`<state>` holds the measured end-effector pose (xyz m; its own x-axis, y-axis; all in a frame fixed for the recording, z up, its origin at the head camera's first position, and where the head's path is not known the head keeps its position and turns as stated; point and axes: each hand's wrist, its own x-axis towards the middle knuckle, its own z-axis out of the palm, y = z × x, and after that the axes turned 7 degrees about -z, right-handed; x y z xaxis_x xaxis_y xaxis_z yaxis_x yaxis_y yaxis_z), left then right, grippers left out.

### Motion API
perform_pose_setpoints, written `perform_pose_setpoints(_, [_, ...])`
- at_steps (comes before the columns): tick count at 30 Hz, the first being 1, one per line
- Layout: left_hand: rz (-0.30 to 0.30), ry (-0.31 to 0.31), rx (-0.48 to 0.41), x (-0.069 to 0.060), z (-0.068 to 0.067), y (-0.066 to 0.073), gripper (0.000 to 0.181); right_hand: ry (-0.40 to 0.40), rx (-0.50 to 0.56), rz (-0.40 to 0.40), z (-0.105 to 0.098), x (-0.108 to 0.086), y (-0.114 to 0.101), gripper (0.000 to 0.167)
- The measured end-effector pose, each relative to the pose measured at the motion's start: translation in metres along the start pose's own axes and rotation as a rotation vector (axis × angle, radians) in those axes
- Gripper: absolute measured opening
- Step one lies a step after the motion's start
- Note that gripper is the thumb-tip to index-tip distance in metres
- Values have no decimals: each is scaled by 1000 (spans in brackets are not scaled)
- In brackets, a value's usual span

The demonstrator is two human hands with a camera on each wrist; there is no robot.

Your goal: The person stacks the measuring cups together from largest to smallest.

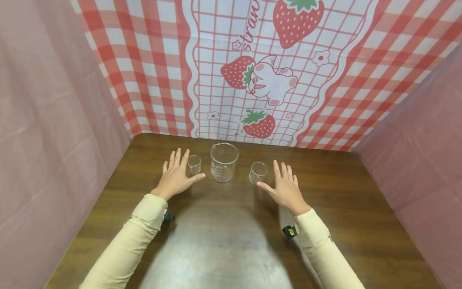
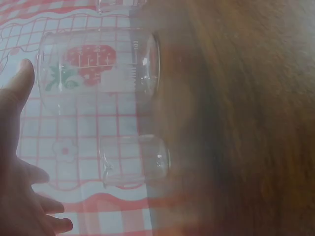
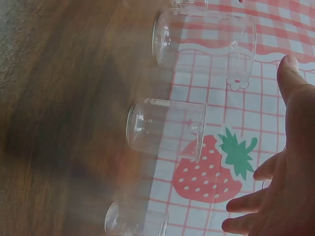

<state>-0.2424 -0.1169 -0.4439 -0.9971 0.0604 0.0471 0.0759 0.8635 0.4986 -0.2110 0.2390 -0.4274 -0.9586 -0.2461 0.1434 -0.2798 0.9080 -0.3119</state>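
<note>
Three clear glass beakers stand upright on the table: a small one (image 1: pixel 194 165) at left, a large graduated one (image 1: pixel 223 166) in the middle, a medium one (image 1: pixel 258 174) at right. My left hand (image 1: pixel 176 176) hovers beside the small beaker, fingers spread, thumb toward the large one. Fingers also spread, my right hand (image 1: pixel 286 188) is by the medium beaker; its thumb overlaps that beaker in the head view. Both wrist views show the left hand (image 2: pixel 22 182) and right hand (image 3: pixel 290 162) apart from the glass. Another small glass vessel (image 3: pixel 135 221) shows low in the right wrist view.
The brown wooden table (image 1: pixel 216 233) carries a bright reflection near its front. Behind it hangs a red-and-white strawberry cloth (image 1: pixel 223 96). Pink curtains (image 1: pixel 54 120) close off both sides. A dark wrist camera (image 1: pixel 289 232) sits under the right cuff.
</note>
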Motion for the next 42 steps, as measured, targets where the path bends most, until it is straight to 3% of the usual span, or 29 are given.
perform_pose_setpoints(8, [77, 3, -43, 8, -2, 10, 110, 5, 42, -39, -2, 9, -9, 101])
perform_pose_setpoints(19, [108, -13, -140, 17, -6, 23, 108, 38, 91, -76, -3, 20, -17, 101])
perform_pose_setpoints(26, [109, -27, -185, 20, -6, 28, 109, 56, 124, -122, -3, 27, -22, 101])
perform_pose_setpoints(42, [116, -85, -254, 32, 1, 37, 112, 9, 239, -204, 5, 48, -34, 105])
